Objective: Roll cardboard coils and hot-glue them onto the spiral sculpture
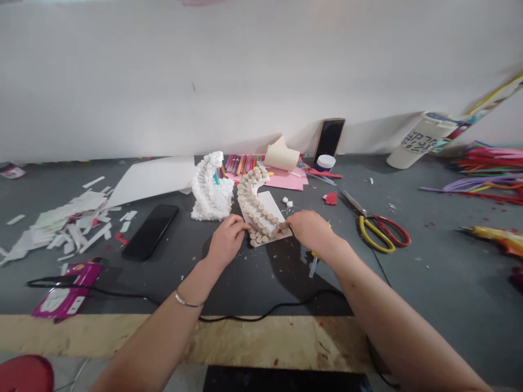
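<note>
Head view shows a curved cream card panel (274, 209) lying on the grey table (433, 272), near the middle of the picture, with its arc lined by small beige discs (257, 213), possibly cork or rolled paper. The panel is approached from both sides: the left hand (225, 239) is set at its lower left end and the right hand (310, 231) at its lower right corner. Both grips are narrow and are closed in against the piece, but whether it is pinched or only touched cannot be told from this angle. The two-ended hold is judged sound, since most of the discs are left uncovered and the arc is kept in view. Just beside the left hand stands a white curved model (210, 190) built up from small beaded pieces, and a few white bits (288, 203) are scattered just past the panel. Under the right hand lies a small yellow item (315, 255), partly hidden. Farther back, pink paper (286, 181) and a row of coloured sticks (241, 163) are laid out, while yellow-and-red-handled scissors (376, 234) lie to the right and a black phone (150, 232) to the left, near a spread of paper scraps (69, 223).
</note>
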Demonstrator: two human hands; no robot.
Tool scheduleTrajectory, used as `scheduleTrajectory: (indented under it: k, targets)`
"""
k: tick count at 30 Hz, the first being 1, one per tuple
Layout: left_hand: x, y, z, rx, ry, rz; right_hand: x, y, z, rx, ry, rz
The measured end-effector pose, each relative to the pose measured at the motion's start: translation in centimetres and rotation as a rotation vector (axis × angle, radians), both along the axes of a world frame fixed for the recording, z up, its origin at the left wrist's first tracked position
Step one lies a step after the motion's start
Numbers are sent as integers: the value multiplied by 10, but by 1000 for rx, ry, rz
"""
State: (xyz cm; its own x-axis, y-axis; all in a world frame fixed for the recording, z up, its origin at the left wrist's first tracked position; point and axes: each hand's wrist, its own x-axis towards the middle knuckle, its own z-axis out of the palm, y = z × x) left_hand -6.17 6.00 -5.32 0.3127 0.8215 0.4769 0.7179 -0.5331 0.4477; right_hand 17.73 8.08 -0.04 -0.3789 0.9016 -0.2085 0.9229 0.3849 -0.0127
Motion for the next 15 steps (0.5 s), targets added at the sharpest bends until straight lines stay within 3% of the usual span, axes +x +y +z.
scheduleTrajectory:
  k: [3, 6, 11, 15]
  targets:
    - [1, 0, 6, -9, -144, 170, 1, 2, 4, 7, 64, -36]
    - [0, -2, 11, -17, -205, 285, 7, 2, 19, 45, 126, -105]
    - [-3, -5, 17, -29, -184, 351, 44, -14, 47, 227, 229, -359]
    - [-6, -4, 20, 4, -204, 384, 86, -35, 46, 306, 331, -385]
